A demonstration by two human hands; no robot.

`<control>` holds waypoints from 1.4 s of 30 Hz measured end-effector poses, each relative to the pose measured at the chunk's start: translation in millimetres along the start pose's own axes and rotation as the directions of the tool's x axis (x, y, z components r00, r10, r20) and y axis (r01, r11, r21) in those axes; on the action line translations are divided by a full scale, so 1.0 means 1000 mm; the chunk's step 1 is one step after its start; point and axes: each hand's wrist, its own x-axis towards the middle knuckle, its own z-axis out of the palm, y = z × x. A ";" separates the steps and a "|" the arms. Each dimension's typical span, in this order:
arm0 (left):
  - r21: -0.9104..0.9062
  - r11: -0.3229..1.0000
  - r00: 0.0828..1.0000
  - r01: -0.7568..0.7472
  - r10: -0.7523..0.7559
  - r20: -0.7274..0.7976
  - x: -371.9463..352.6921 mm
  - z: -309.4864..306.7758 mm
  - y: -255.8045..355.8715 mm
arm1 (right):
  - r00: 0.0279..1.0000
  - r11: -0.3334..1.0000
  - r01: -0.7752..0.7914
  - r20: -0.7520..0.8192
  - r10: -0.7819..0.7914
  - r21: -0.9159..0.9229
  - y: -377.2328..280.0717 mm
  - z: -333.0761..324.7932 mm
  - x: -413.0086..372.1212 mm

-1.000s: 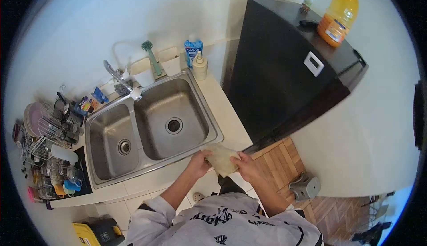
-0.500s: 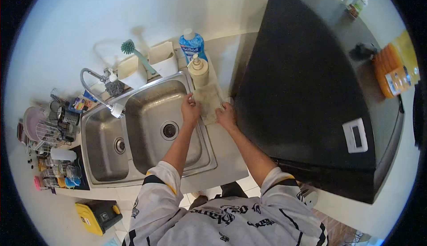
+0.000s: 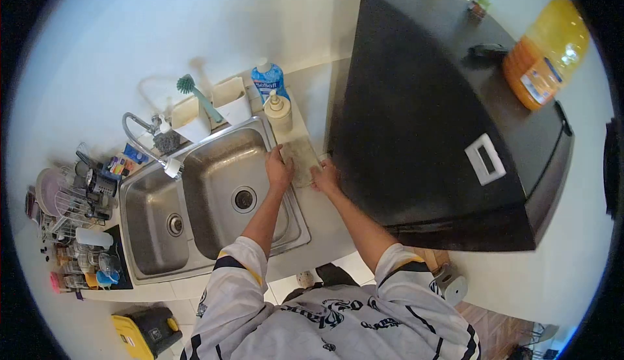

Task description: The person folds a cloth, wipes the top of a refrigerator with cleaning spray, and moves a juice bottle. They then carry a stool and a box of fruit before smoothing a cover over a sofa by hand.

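A: Two hands down: left hand (image 3: 279, 170) on the sink-side edge of the cloth (image 3: 300, 157), right hand (image 3: 325, 178) at its near corner.
B: Grip?
A: Both spread flat, pressing (no pinch visible).
B: Cloth location?
A: Flat on the counter (image 3: 320, 230) strip between sink (image 3: 214, 158) and fridge (image 3: 422, 119), just in front of the soap pump (image 3: 278, 109). Opposed palms likely keep it from bunching.

The sink (image 3: 214, 197) is dull steel grey. On its right rim lies a mottled beige cloth (image 3: 300, 160). Behind it stand a blue bottle (image 3: 267, 81), a cream pump bottle (image 3: 278, 109) and a teal brush (image 3: 195, 93). Right of it, the fridge (image 3: 429, 119) is black.
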 end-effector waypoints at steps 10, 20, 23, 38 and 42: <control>-0.018 0.963 0.963 -0.267 0.268 0.028 -0.129 -0.111 0.022 | 0.905 0.859 0.315 -0.146 -0.400 -0.403 0.036 -0.024 -0.104; -0.241 0.968 0.950 -0.072 0.141 0.279 -0.263 -0.177 0.015 | 0.958 0.976 -0.152 0.221 0.185 -0.158 0.148 -0.127 -0.336; -0.261 0.960 0.940 -0.103 0.180 0.291 -0.267 -0.166 0.027 | 0.970 0.982 -0.180 0.157 0.188 -0.064 0.157 -0.154 -0.356; -0.167 0.952 0.911 -0.255 0.294 0.288 -0.226 -0.096 0.071 | 0.774 0.898 0.439 -0.499 -0.388 -0.017 -0.046 -0.340 -0.410; -0.163 0.971 0.953 -0.176 0.209 0.220 -0.217 -0.052 0.076 | 0.614 0.825 0.534 -0.586 -0.528 -0.184 -0.062 -0.405 -0.381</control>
